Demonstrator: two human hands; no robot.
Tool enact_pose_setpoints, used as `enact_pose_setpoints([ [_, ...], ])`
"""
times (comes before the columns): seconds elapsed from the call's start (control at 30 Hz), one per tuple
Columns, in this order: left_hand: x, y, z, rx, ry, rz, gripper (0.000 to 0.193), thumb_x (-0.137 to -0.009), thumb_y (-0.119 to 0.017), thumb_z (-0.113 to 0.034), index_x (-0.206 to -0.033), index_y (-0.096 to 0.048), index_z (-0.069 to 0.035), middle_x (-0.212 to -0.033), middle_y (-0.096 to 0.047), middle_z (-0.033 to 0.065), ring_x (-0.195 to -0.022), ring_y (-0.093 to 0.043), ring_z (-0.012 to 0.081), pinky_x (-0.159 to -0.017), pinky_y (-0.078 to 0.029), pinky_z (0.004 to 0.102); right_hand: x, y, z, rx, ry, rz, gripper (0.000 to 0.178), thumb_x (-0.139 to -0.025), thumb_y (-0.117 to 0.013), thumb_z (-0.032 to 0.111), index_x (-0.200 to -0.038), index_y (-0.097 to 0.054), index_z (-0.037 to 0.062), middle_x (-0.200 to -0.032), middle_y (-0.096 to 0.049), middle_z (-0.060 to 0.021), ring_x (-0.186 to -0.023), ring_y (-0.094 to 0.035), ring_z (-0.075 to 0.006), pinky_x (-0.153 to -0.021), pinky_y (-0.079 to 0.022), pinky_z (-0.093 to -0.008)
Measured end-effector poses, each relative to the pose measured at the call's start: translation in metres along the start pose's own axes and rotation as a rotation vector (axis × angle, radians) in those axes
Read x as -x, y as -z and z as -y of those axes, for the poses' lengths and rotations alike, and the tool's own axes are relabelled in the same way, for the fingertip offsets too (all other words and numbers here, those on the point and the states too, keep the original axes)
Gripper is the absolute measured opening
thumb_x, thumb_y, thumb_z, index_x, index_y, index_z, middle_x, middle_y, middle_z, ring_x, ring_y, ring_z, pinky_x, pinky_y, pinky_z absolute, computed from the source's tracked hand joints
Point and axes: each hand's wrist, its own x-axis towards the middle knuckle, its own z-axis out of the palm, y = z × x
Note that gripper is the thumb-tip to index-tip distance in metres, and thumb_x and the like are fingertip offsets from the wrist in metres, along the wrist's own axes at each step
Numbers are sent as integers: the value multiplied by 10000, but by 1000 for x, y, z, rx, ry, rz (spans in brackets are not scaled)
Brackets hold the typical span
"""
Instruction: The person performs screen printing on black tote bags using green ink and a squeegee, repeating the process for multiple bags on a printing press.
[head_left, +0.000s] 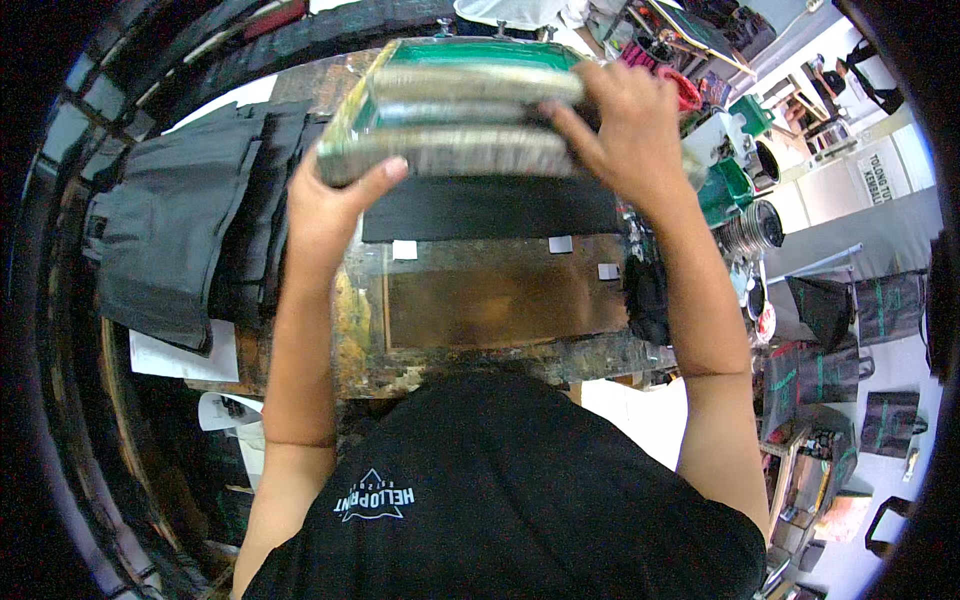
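A screen-printing frame [450,158] with green mesh is tilted up over the table, its near edge raised and smeared by motion. My left hand [335,195] is closed round the near left corner of this frame, thumb on top. A long pale bar, which looks like a squeegee [460,88], lies across the frame, blurred. My right hand [635,130] is closed on the right end of the squeegee; some of its fingers are hidden. Beneath the raised frame a flat black fabric piece [490,210] rests on the table.
Small white tabs [404,250] mark the brown board [500,305] nearest me. Stacked black fabric bags [175,220] lie at the left. Tins [755,228] and green containers [725,190] crowd the right side. More black bags [890,305] are spread on the floor at far right.
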Motion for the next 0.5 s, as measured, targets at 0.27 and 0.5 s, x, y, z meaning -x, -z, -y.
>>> enact_pose_setpoints([
  [0.27,81,2,145,-675,-113,-123,1023,-636,-1012,-396,-1463,-570,14,-1184,-759,134,-1060,-683,251,-1008,-437,379,59,-74,6,-147,-85,492,632,-756,-874,250,-1291,-554,141,-1112,-644,-102,-1138,-616,-334,-923,-406,-526],
  [0.5,83,4,166,-785,-324,-179,1172,-560,-988,-552,-1481,-550,26,-1146,-745,142,-975,-631,285,-932,-391,408,43,-64,-3,-201,-111,639,625,-769,-883,291,-1276,-555,128,-1126,-662,-122,-1159,-627,-364,-904,-400,-552],
])
